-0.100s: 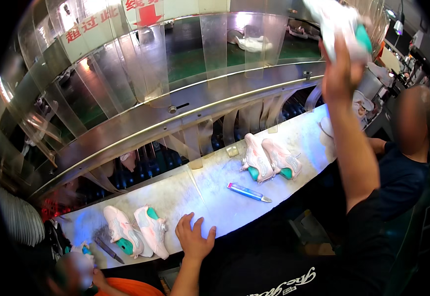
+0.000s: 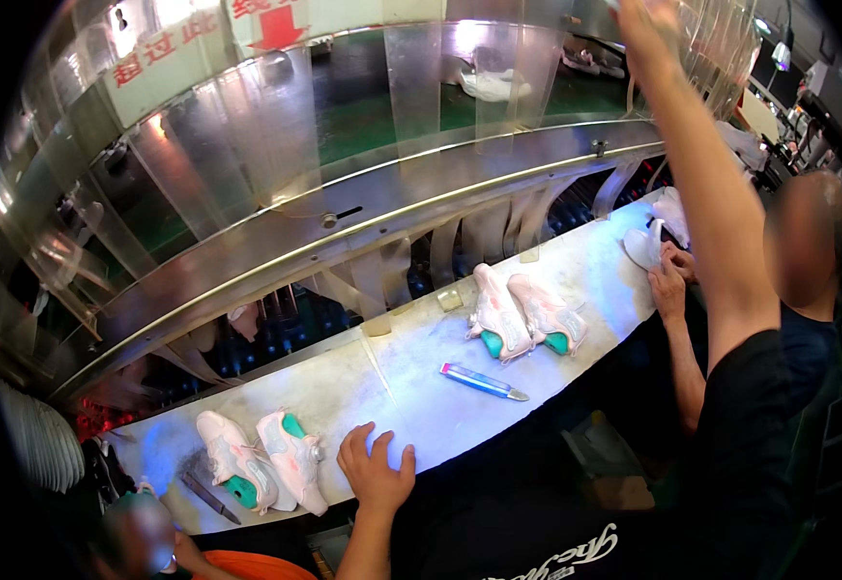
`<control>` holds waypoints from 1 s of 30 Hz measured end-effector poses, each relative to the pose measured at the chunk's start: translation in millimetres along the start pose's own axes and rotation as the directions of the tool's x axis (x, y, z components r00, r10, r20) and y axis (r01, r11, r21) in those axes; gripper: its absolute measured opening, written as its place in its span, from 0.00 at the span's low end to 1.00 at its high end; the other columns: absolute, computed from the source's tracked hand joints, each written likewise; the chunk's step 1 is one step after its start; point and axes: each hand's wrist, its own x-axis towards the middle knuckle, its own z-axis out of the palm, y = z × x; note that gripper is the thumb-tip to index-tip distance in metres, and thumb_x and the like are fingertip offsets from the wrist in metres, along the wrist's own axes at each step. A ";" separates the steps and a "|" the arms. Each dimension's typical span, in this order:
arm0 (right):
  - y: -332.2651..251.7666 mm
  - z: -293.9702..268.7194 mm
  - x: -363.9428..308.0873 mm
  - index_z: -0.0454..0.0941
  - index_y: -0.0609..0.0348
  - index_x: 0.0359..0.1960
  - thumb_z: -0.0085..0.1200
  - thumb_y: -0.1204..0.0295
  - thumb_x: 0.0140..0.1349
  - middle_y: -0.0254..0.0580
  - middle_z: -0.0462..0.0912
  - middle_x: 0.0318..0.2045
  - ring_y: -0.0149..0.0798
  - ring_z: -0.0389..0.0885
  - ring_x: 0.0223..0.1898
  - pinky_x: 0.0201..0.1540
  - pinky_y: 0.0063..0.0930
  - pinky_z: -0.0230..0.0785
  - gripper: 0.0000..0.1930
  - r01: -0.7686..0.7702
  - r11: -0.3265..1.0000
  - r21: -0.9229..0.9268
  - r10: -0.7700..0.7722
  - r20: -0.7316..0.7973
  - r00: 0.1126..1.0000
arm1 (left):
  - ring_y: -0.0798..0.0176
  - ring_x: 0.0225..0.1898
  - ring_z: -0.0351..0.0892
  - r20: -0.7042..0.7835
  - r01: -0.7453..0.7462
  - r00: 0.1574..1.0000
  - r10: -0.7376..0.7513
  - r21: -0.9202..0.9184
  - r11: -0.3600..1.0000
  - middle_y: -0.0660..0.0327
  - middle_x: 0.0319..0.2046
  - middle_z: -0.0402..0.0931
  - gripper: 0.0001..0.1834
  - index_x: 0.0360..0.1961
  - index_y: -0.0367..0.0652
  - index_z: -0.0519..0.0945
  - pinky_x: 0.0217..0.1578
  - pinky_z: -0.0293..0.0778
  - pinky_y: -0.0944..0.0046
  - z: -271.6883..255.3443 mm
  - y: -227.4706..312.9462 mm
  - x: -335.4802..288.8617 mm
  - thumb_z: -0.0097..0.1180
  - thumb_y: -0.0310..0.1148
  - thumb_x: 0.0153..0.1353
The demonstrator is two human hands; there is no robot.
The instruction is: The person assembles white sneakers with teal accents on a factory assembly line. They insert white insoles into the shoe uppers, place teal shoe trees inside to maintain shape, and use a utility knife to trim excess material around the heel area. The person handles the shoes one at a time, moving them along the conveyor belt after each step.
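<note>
My left hand (image 2: 377, 471) rests on the front edge of the pale work surface (image 2: 397, 425), fingers spread and nothing in them. Raised high at the upper right, my right hand (image 2: 648, 37) is partly cut off by the top of the picture. Only a sliver of the white shoe it grips shows there. Left of my left hand lie two pale pink sneakers (image 2: 290, 459) with green insides. Another pair of pale pink sneakers (image 2: 527, 314) lies farther right, toes away from me. A blue marker-like tool with a metal tip (image 2: 484, 381) lies in front of that pair.
Behind the surface runs a metal-framed conveyor (image 2: 373, 217) hung with clear plastic strips, with a white shoe (image 2: 493, 85) on it. A dark knife-like tool (image 2: 210, 498) lies at the left. A co-worker's hands (image 2: 670, 275) hold a white piece at the right; another person is lower left.
My right hand has risen, carrying the white shoe almost wholly out of the top of the view. The co-worker's hands at the right have come into sight. My left hand stays in place.
</note>
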 end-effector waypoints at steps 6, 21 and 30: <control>107.6 15.3 94.4 0.85 0.57 0.64 0.67 0.64 0.74 0.42 0.92 0.55 0.42 0.90 0.54 0.59 0.38 0.82 0.21 0.368 0.632 -0.682 0.201 0.603 0.772 | 0.38 0.64 0.72 0.017 0.015 1.000 -0.016 0.019 1.000 0.48 0.59 0.77 0.19 0.45 0.44 0.85 0.65 0.66 0.38 16.7 12.4 6.4 0.76 0.38 0.54; 102.6 -45.2 8.2 0.90 0.60 0.51 0.64 0.64 0.65 0.52 0.93 0.40 0.47 0.93 0.42 0.52 0.36 0.84 0.17 0.199 0.843 -0.499 0.275 0.719 0.638 | 0.33 0.62 0.72 0.004 0.011 1.000 -0.012 0.151 0.988 0.43 0.57 0.75 0.20 0.44 0.39 0.81 0.64 0.68 0.33 25.5 22.9 6.2 0.70 0.35 0.50; 82.0 35.3 -29.2 0.89 0.60 0.49 0.68 0.60 0.67 0.55 0.92 0.46 0.53 0.92 0.50 0.55 0.43 0.82 0.17 0.378 0.786 -0.490 0.154 0.747 0.647 | 0.34 0.61 0.72 -0.030 -0.016 0.999 0.021 0.157 0.988 0.44 0.55 0.75 0.20 0.43 0.40 0.80 0.61 0.68 0.35 25.8 19.1 5.4 0.70 0.36 0.50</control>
